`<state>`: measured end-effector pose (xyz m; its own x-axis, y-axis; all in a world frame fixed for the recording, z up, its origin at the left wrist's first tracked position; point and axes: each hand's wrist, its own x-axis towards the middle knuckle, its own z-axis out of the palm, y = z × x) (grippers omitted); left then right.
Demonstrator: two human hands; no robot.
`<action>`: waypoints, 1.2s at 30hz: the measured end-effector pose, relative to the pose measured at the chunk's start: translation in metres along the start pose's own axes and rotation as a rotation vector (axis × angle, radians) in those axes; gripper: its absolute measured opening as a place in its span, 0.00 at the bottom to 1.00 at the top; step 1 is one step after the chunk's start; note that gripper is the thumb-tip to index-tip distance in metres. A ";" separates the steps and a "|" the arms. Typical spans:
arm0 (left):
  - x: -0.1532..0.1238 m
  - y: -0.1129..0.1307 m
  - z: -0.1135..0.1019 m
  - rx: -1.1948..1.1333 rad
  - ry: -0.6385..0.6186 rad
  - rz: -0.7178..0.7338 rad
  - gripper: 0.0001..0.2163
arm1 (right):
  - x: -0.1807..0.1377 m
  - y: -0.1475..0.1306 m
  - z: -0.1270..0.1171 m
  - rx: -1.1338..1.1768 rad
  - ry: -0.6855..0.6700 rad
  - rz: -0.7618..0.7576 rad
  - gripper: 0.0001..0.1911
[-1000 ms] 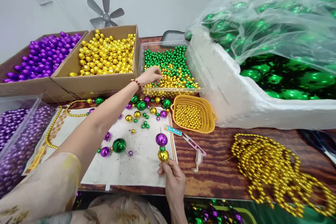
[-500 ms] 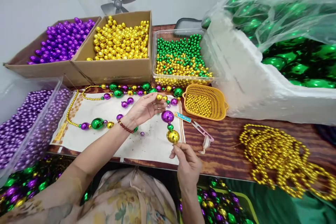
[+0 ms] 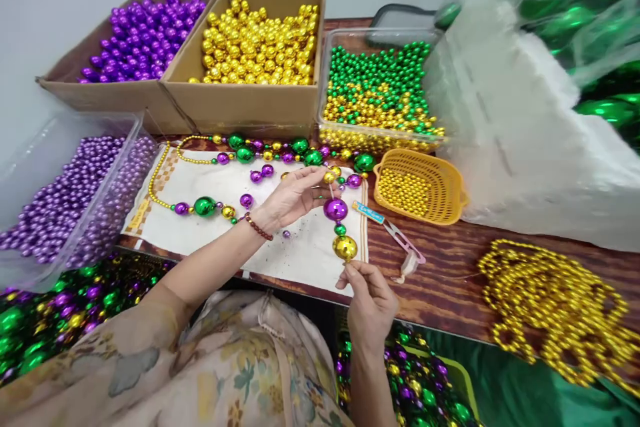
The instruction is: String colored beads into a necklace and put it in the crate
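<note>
My left hand [image 3: 303, 195] pinches a bead string near a small gold bead [image 3: 332, 175], fingers closed. Below it hang a large purple bead [image 3: 335, 209], a small green bead [image 3: 340, 230] and a large gold bead [image 3: 345, 247] in a row. At the lower end of the gold bead, my right hand [image 3: 369, 293] grips the string between thumb and forefinger. The rest of the bead necklace [image 3: 205, 206] loops over the white cloth [image 3: 300, 260], with gold, green and purple beads. Loose purple beads [image 3: 256, 176] lie on the cloth near my left hand.
Cardboard boxes hold purple beads [image 3: 145, 40] and gold beads [image 3: 260, 47]. A clear bin [image 3: 383, 130] of green and gold beads stands behind an orange basket [image 3: 450, 190]. Snips [image 3: 397, 237] and gold bead strands [image 3: 550, 307] lie right; a foam box [image 3: 500, 120] stands behind.
The view has shifted, so the scene sits further right and higher. Both hands keep their hold on the bead string, with the large purple and gold beads still between them.
</note>
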<state>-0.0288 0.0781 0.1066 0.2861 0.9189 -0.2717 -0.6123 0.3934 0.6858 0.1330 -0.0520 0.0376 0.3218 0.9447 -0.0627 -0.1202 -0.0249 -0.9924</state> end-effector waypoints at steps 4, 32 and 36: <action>-0.003 -0.014 0.001 -0.001 -0.017 0.001 0.07 | -0.006 0.011 -0.007 0.051 0.068 0.062 0.09; 0.016 -0.079 -0.002 0.558 -0.205 0.001 0.19 | 0.075 0.006 -0.013 0.064 0.018 0.073 0.15; 0.015 -0.090 -0.002 0.656 -0.360 -0.009 0.16 | 0.084 0.007 -0.014 0.182 -0.056 0.116 0.13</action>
<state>0.0291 0.0562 0.0396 0.5814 0.8050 -0.1186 -0.0758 0.1987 0.9771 0.1722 0.0231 0.0238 0.2440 0.9558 -0.1643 -0.3222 -0.0799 -0.9433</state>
